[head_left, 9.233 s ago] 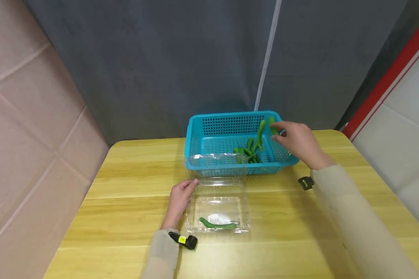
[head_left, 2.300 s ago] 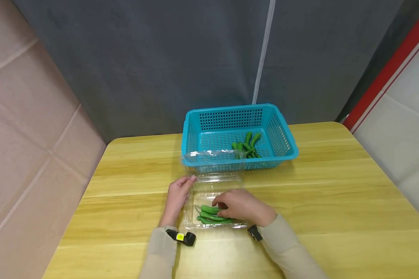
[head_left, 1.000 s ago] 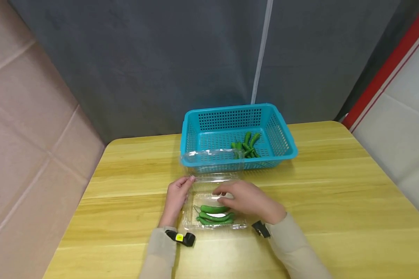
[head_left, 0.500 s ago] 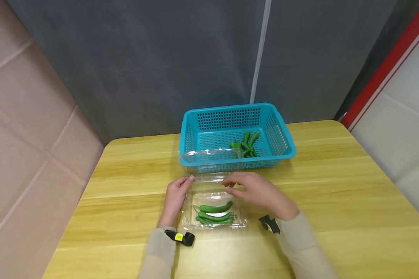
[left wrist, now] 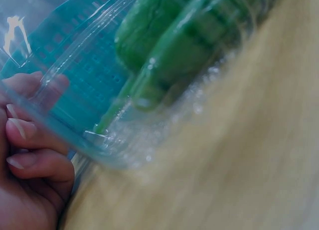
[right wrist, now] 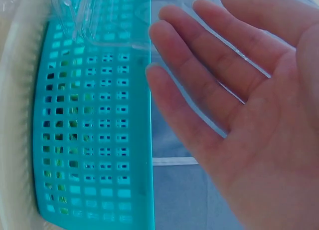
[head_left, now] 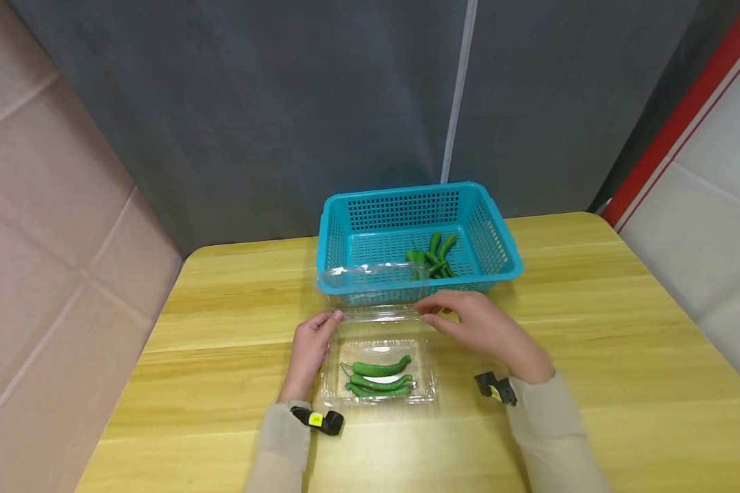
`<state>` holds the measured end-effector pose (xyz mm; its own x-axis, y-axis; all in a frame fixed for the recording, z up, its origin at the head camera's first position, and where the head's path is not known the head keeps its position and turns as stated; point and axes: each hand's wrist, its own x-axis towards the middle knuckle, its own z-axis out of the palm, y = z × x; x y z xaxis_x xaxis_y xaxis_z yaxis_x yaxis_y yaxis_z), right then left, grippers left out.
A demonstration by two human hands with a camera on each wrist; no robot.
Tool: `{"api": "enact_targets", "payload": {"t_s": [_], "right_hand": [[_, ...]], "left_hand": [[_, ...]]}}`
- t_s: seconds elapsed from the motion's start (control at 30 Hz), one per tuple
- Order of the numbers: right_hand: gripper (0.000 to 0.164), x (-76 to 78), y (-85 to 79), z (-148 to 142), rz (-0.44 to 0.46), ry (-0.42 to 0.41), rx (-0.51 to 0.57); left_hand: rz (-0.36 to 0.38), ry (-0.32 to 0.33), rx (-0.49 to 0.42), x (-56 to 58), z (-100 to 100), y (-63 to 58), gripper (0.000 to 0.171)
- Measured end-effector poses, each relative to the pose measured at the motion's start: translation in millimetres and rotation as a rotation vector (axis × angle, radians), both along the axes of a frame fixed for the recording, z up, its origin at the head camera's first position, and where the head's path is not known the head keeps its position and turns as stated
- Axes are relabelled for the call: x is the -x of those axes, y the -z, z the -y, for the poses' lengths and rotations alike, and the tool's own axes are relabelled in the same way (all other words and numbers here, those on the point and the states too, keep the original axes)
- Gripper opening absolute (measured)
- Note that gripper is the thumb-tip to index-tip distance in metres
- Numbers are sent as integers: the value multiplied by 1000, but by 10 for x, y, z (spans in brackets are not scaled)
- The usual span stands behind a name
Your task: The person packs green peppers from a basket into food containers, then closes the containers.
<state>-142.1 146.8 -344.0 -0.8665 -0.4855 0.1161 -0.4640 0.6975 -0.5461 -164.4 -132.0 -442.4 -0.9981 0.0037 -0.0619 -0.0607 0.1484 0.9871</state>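
Peppers in two lots: three green chili peppers (head_left: 381, 370) side by side across the near part of the clear plastic clamshell (head_left: 370, 331), the remaining peppers (head_left: 448, 244) heaped toward the right of the turquoise basket (head_left: 401, 192). Our left hand (head_left: 310, 347) pinches the clamshell's left edge by the hinge. Our right hand (head_left: 473, 322), thumb and fingers apart, holds nothing beside the hinge's right end; contact unclear. We read this as mid-filling, between peppers. Next move, we judge: right hand over the raised lid (head_left: 360, 282), a single pepper pinched free, clamshell kept steady.
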Motion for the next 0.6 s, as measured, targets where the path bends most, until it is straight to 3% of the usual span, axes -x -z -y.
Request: {"api": "enact_targets", "payload": {"t_s": [0.3, 0.53, 0.6], "right_hand": [[24, 17, 4, -116, -57, 53, 59], [23, 44, -1, -181, -158, 100, 98], [23, 51, 5, -201, -187, 136, 111]], "left_hand": [[-21, -12, 25, 6, -7, 13, 31], [-67, -57, 41, 118, 30, 310, 39], [-72, -56, 42, 120, 26, 311, 39]]}}
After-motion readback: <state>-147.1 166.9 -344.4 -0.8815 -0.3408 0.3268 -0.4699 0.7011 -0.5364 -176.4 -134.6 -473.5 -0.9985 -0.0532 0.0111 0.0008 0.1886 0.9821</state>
